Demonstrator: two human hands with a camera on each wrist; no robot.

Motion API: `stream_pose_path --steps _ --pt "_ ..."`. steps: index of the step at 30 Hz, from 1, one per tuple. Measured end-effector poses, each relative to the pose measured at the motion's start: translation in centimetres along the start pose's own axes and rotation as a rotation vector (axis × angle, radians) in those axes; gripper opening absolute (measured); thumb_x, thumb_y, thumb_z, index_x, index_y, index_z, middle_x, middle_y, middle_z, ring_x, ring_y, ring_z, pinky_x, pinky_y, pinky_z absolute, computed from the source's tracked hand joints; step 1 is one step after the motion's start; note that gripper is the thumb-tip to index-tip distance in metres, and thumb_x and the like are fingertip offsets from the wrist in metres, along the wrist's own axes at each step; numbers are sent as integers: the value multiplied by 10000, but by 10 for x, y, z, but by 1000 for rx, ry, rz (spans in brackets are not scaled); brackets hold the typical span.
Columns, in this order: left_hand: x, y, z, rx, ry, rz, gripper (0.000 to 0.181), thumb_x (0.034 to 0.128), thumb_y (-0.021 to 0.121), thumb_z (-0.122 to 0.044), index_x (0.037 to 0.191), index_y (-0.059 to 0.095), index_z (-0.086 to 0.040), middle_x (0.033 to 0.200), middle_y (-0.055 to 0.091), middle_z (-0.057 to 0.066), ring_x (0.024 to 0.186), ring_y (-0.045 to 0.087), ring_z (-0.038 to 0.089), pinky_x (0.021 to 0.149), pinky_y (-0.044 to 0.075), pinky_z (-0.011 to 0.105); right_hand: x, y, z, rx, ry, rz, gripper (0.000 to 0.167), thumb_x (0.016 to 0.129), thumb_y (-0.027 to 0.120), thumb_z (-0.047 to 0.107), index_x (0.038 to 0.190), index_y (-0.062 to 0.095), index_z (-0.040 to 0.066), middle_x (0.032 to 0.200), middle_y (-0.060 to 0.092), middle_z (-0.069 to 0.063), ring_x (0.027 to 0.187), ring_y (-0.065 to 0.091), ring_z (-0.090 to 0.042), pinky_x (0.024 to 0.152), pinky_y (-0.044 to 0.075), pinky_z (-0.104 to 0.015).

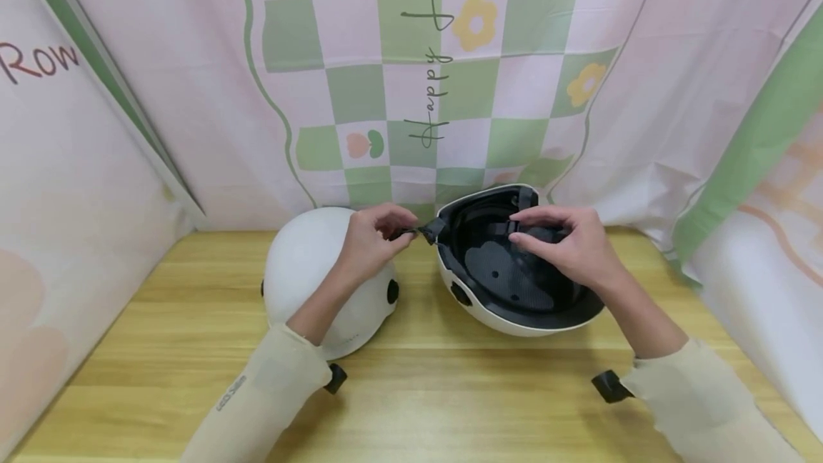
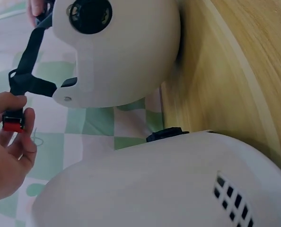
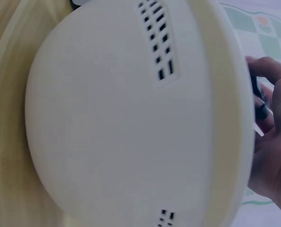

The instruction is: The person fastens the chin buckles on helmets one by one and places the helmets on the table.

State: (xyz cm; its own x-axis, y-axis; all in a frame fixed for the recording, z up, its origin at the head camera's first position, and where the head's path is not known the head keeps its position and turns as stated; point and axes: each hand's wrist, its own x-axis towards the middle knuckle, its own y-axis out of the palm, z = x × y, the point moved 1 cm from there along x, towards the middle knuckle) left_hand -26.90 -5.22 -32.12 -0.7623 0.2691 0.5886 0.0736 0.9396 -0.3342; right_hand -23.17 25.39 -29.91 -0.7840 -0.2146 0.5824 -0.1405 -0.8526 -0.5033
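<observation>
- Largest is the smooth fabric backdrop (image 1: 411, 34), printed with green-and-white checks, looping script and three yellow or orange flowers and fruits at least.
- Below it spreads one flat yellow-brown wood-grain table (image 1: 450, 406).
- Two rounded, smooth white hard-shell helmets rest on the table, side by side and apart: one upright helmet (image 1: 308, 277) on the left, dome upward, and one upturned helmet (image 1: 501, 321) on the right, its hollow facing up.
- Two pale cream cloth sleeves (image 1: 276, 384) cover the forearms, one small black block (image 1: 611, 386) beside each.
- One black liner (image 1: 508, 277) fills the upturned helmet, with a finely ribbed pad at its bottom.
- Two bare hands are at work. The left hand (image 1: 379, 234), in front of the upright dome, has thumb and fingers pinched on a strap end; the right hand (image 1: 572, 241), over the hollow, has thumb and fingertips grasping a small black strap piece (image 3: 261, 111), its exact form partly hidden.
- One flat black woven strap (image 2: 29, 52), forking at a joint, runs from the upturned helmet's rim to the left fingers.
- Two slotted vent patches (image 3: 157, 40) pierce the upturned shell in the right wrist view.
- Smallest is one black buckle with a red plastic part (image 2: 13, 125), between the left fingertips.
</observation>
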Motion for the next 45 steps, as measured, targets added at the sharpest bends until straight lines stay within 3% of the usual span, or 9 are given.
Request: stream_pose_path --steps 5,10,14,20,25,30,36,41,45 --pt "2 -2 -3 -68 17 -27 105 842 734 181 905 730 97 981 704 211 897 671 244 817 586 266 -1 -1 2 -13 10 -2 220 839 828 -33 1052 799 15 963 753 141 876 687 24 781 523 -106" --pt "7 -3 -4 187 41 -59 122 839 767 138 886 770 26 1006 747 139 998 665 293 946 557 386 -2 2 1 15 -3 15 225 831 824 -55 1047 795 3 958 763 102 879 700 23 776 539 -121" --pt "10 -1 -5 415 93 -57 133 828 768 129 874 769 5 985 757 117 882 669 265 856 567 390 -3 3 0 16 -7 15 224 836 820 -55 1050 794 5 969 761 103 885 697 22 779 541 -125" --pt "15 6 -6 492 154 -72 128 878 741 96 952 779 0 986 742 110 710 691 213 635 576 333 -3 5 1 8 4 40 210 851 814 -40 1053 795 16 988 769 26 906 693 12 784 551 -140" --pt "19 10 -3 413 185 -65 234 938 620 126 1017 807 9 1038 717 123 734 661 220 609 512 290 -4 7 1 -24 12 57 209 861 817 -11 1063 797 38 1004 772 -94 909 680 16 777 535 -124" --pt "21 14 -2 347 205 -40 356 956 524 156 1132 790 -2 1123 669 165 640 495 177 579 374 248 -5 8 0 -31 11 58 207 858 817 -16 1059 793 29 991 773 -71 902 678 23 766 538 -128" --pt "23 17 -3 303 233 32 327 953 487 169 1064 755 17 1166 625 181 675 474 194 626 395 266 -5 10 -3 -27 -4 56 207 852 812 -34 1052 789 16 982 772 -57 906 678 23 777 543 -135" --pt "23 19 -3 105 140 94 306 894 516 169 1068 729 34 1225 603 196 962 616 276 768 536 292 -5 12 -4 -15 -5 62 200 858 805 -35 1050 787 15 982 770 -68 905 679 10 781 538 -131" --pt "23 23 -2 -37 52 51 89 937 643 70 988 713 53 1211 610 202 1080 626 312 840 565 305 -6 13 -5 -10 -5 67 198 859 801 -41 1049 786 13 976 770 -75 900 679 8 775 536 -125"
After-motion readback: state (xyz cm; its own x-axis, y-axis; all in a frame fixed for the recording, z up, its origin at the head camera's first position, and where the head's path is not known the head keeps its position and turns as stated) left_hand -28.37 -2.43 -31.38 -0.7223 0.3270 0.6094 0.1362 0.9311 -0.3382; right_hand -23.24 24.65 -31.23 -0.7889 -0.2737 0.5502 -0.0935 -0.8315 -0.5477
